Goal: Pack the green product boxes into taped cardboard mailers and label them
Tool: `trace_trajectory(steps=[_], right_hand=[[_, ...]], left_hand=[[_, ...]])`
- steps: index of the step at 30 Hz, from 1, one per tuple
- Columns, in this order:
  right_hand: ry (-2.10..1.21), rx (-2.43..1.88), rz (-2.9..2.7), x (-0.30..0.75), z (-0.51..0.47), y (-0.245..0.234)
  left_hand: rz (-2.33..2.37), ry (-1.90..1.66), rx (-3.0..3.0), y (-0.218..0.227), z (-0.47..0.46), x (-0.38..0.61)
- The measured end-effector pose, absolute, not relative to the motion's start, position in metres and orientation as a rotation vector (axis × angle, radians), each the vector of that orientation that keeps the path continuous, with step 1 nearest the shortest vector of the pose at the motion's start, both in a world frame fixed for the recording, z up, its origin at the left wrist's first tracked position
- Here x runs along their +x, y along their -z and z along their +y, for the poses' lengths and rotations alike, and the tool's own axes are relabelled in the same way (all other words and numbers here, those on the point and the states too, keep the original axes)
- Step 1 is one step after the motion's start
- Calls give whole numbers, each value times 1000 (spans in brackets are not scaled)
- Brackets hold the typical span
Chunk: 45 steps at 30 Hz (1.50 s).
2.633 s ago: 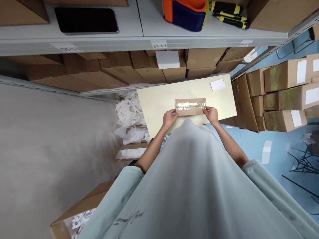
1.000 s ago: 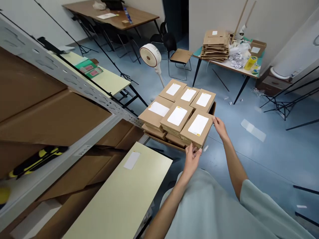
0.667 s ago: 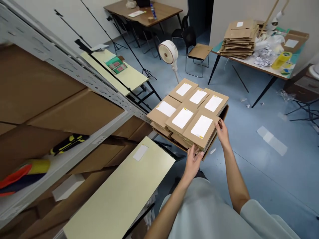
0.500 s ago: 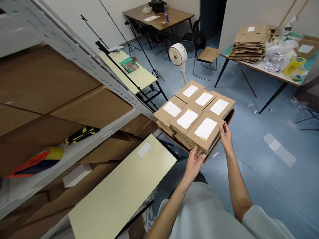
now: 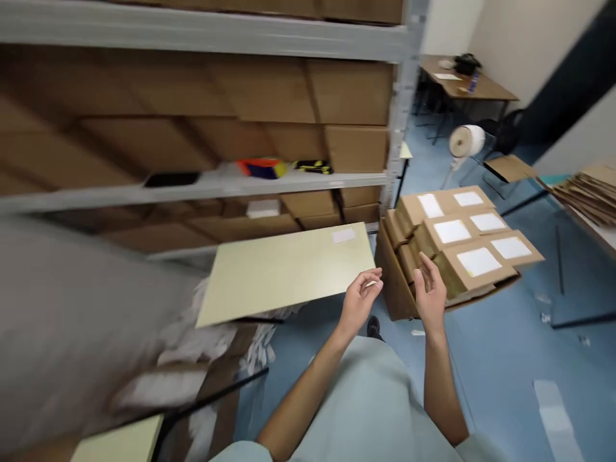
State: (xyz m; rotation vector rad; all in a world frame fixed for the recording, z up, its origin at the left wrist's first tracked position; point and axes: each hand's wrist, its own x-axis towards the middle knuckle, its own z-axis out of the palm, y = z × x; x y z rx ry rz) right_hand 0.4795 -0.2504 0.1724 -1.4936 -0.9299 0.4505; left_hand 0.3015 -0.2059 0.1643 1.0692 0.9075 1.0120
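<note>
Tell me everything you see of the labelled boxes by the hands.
The boxes are flat brown cardboard. Each top one bears a white label, six showing in two rows, several layers deep. They sit in an open carton on the blue floor beside the shelf post. The right hand is open at the nearest box; contact unclear.

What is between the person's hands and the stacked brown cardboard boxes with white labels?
Nothing visible. The right hand is close in front of the stacked brown cardboard boxes with white labels. The left hand is beside it, and both are empty.
</note>
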Motion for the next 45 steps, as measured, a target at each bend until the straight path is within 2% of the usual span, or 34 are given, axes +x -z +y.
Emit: trace_trajectory(steps=[7,13,22,29,34,39,45], right_hand=[[-801,-1188,-1364,290,-245,-210],[-1122,-920,-1716,114,-280,-205],[-1565,-380,-2203,-86,-353,-199],[-1931,105,-2367,-216,-424,-184],[-2120,600,-2472,-280,-493,-176],[-2181,1115,-2635,-294,-561,-160],[-2157,1693,-2782,-255,-667,-143]], left_hand=[[1104,-1553,828,-181,-269,118],[1271,-2118,527,-190,-373,-34],[1568,-2693,-100,-179,-532,-162],[1836,-2918,-531,-173,-615,-206],[2032,-2994,-931,-163,-665,-200],[2089,-2958,-1483,-136,-696,-150],[1829,-3009,-2138,-108,-748,-76]])
